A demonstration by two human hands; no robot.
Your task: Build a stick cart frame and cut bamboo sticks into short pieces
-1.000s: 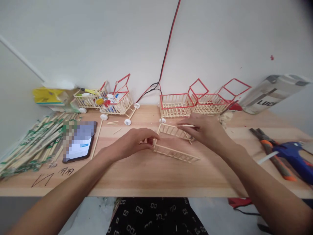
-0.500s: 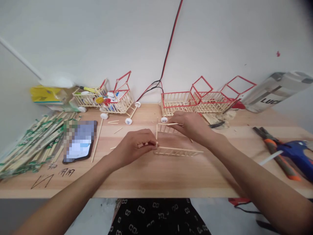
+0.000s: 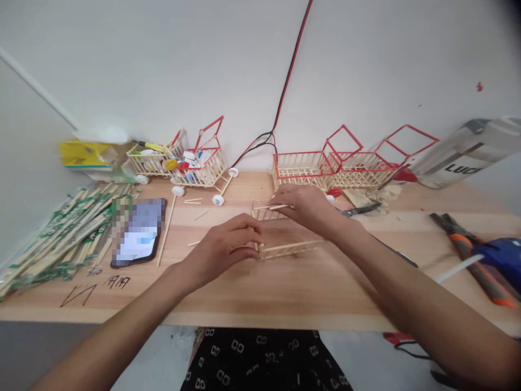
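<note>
frame [image 3: 290, 250] of thin wooden sticks with ladder-like sides stands on the wooden tabletop [image 3: 260, 298], in front of the red-rimmed miniature shopping carts [image 3: 305, 180]. the left hand [image 3: 228, 241] pinches its left end, thumb and fingers close together; the right hand [image 3: 301, 203], at the far side, grips a short stick [image 3: 280, 206]. a smartphone [image 3: 142, 233] and plastic-wrapped chopsticks [image 3: 77, 233] lie to the left, a blue glue gun [image 3: 499, 260] beside orange-handled pliers [image 3: 480, 271] to the right.
</note>
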